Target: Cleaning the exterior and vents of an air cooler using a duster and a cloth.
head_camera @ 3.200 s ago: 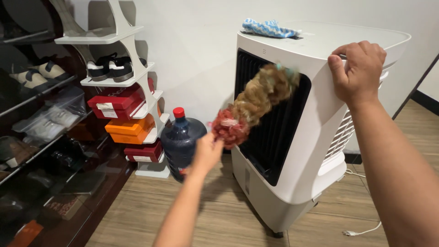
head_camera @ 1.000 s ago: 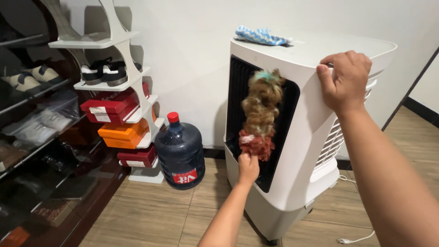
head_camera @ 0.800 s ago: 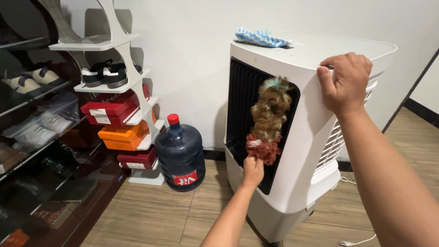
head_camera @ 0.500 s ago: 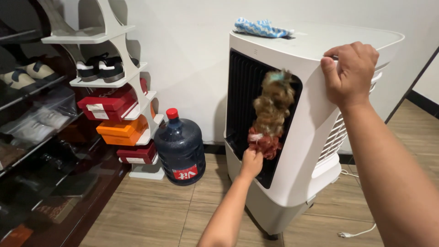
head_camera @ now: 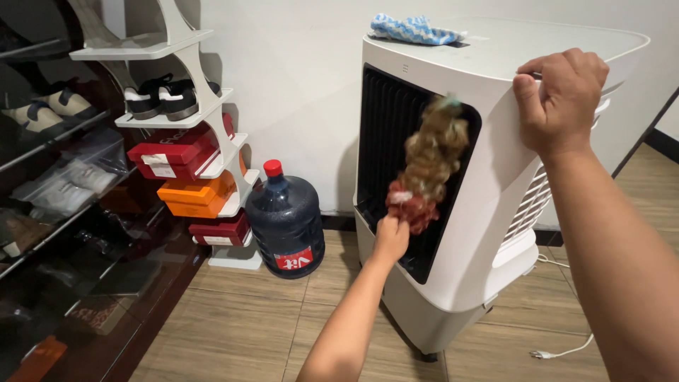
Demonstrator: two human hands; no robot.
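A tall white air cooler stands on the wood-look floor with a black slatted grille on its near side. My left hand is shut on the handle of a fluffy duster, red at the base and tan above with a teal tip. The duster's head lies against the grille, leaning up to the right. My right hand grips the cooler's top right edge. A blue and white zigzag cloth lies on the cooler's top.
A dark blue water jug with a red cap stands left of the cooler by the wall. A white shoe rack holds shoes and red and orange boxes. A dark glass shoe cabinet fills the left. A white cord and plug lie on the floor.
The duster has swept across the grille, from slanting, to upright at the left, then back right and leaning. My left hand moved closer to the cooler. My right hand kept its grip.
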